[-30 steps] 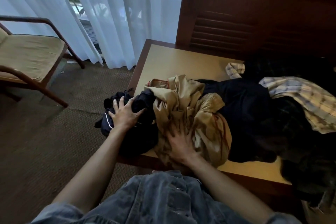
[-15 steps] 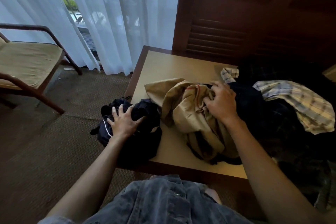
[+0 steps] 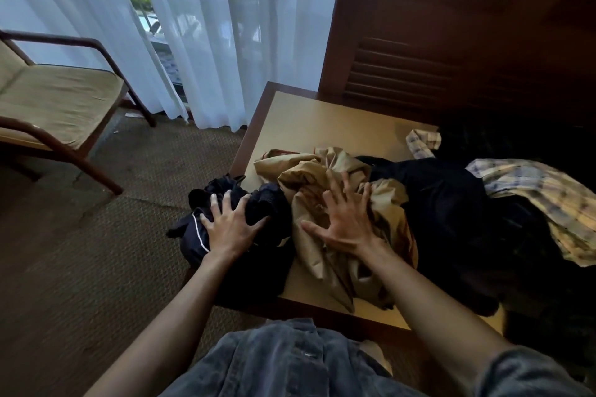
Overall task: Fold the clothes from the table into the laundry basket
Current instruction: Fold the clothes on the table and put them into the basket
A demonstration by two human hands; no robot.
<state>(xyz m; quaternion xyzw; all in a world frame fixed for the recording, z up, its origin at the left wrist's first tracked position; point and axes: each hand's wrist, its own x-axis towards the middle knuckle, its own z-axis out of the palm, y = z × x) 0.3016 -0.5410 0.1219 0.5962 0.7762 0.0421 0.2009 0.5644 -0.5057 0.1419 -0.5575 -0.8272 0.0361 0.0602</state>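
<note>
Your table (image 3: 322, 121) is tan with a dark wood edge. Navy bundle (image 3: 258, 264) hangs off at 9 o'clock, tan shirt (image 3: 325, 177) dead center, dark clothes (image 3: 445, 203) and plaid shirt (image 3: 541, 193) at 3.

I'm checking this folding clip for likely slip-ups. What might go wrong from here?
The dark garment under the left hand overhangs the table edge and may slide to the floor. The right hand lies spread on the crumpled tan garment, so lifting it may drag the black clothing beside it.
</note>
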